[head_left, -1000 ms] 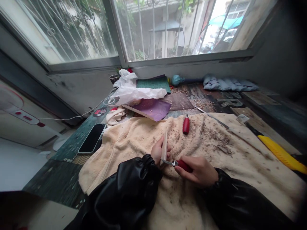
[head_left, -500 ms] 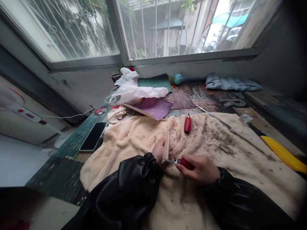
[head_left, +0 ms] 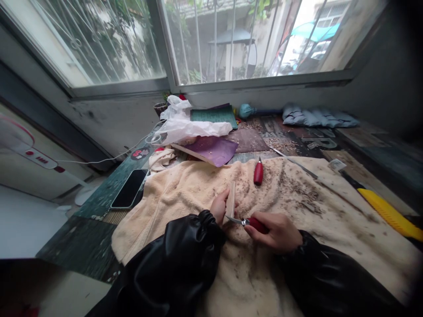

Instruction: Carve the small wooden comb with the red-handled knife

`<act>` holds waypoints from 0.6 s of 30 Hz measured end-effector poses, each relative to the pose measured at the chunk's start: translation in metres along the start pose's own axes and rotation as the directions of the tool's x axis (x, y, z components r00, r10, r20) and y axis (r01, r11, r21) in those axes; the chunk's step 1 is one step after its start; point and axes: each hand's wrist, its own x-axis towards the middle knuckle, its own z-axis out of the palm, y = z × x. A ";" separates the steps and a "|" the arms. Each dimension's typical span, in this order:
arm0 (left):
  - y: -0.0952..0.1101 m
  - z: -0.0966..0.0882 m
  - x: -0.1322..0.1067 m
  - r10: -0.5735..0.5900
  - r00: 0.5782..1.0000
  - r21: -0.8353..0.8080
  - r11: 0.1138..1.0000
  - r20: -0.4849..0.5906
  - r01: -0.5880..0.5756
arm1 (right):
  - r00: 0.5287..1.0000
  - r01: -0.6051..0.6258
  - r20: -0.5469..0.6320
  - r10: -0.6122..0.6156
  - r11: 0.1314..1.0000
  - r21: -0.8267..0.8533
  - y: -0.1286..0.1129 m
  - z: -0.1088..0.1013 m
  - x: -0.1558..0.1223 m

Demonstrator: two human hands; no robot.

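So compared with the earlier frame, the blade has rolled a bit against the wood, and that's about it; both hands have barely shifted. From my end, the wood [head_left: 231,198] is above the middle of the towel [head_left: 185,187], pinched in the fingers of the left hand [head_left: 218,208], with a couple of fingertips showing on its far side. Right hand [head_left: 279,232] has its fingers curled snugly round the red handle of the knife [head_left: 258,225], and the blade lies across the near end of the wood. Can't tell if the edge is actually biting.

My two cents: I'd take thin shavings here, keep the blade angle low, and let a small wrist roll do the cutting instead of arm push. The left fingers sit awfully close to the edge, so I'd want that pinch firm and tucked well behind the wood. A slip toward the left wrist is the thing I'd worry about.

Pose-wise, the left forearm comes in from the towel's near left side, the right from its near right, back of the hand mostly up. Spare knife [head_left: 258,172] lies on the towel's far half, shavings [head_left: 309,201] on its right.
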 end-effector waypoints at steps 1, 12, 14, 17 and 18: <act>0.000 0.001 -0.001 0.009 1.000 0.009 1.000 0.004 -0.009 | 1.000 -0.004 -0.004 0.004 1.000 0.006 0.000 0.000 0.000; -0.003 0.003 -0.004 0.047 0.997 0.077 0.996 0.057 -0.051 | 0.996 -0.050 -0.065 0.055 0.996 0.074 -0.007 0.001 -0.003; -0.003 0.003 -0.003 0.048 0.997 0.087 0.995 0.058 -0.053 | 0.997 -0.056 -0.048 0.060 0.996 0.075 -0.008 0.002 -0.003; -0.004 0.001 0.001 0.061 0.996 0.090 0.994 0.065 -0.067 | 0.996 -0.081 -0.041 0.084 0.995 0.065 -0.009 0.003 -0.002; -0.004 0.000 0.002 0.068 0.995 0.088 0.993 0.069 -0.074 | 0.996 -0.080 -0.032 0.082 0.995 0.055 -0.008 0.004 -0.002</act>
